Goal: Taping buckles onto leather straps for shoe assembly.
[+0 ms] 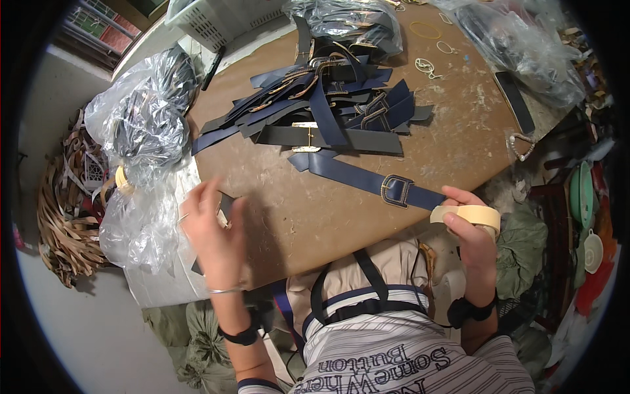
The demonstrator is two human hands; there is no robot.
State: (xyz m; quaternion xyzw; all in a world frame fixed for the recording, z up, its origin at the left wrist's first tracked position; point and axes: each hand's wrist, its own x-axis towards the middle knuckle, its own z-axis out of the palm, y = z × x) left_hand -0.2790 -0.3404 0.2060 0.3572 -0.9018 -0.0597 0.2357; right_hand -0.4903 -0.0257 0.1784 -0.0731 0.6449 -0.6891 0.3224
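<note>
My right hand (476, 240) grips a roll of cream masking tape (482, 215), with a short tape end sticking out to the left. Right at its fingertips is the end of a navy strap (348, 175), which lies slantwise over the table. A dark, stone-studded buckle (397, 191) is threaded on that strap. Over the table's left edge hovers my left hand (216, 230), somewhat blurred, thumb and fingers apart. Beneath it a dark strap (227, 202) is partly hidden. Beyond both hands lies a heap of navy and black straps (315, 98) with buckles.
Clear plastic bags (147, 111) of dark goods line the table's left side, with another bag (518, 46) at the far right. A grey crate (216, 23) stands at the back. A phone-like dark slab (515, 102) and a loose buckle (522, 147) lie along the right edge.
</note>
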